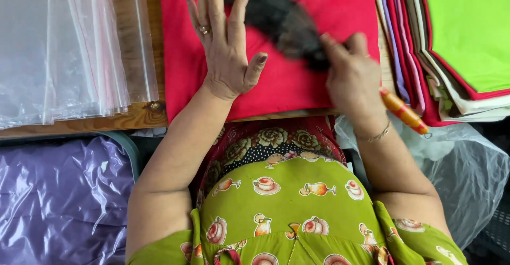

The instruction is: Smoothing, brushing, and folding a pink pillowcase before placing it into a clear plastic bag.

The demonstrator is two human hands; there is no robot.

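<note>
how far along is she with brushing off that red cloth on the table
Done: hard to tell; no lint or dust shows on the red cloth. In hand: the left hand lies flat on it, while the right hand grips a dark, motion-blurred brush with an orange handle, its bristles over the cloth. Left: a stack of folded cloths lies at the right, and clear plastic bags at the left.

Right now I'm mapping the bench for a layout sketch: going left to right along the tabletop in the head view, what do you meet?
Clear plastic bags → left hand flat on red cloth → right hand gripping dark brush → stack of folded cloths, green on top.
</note>
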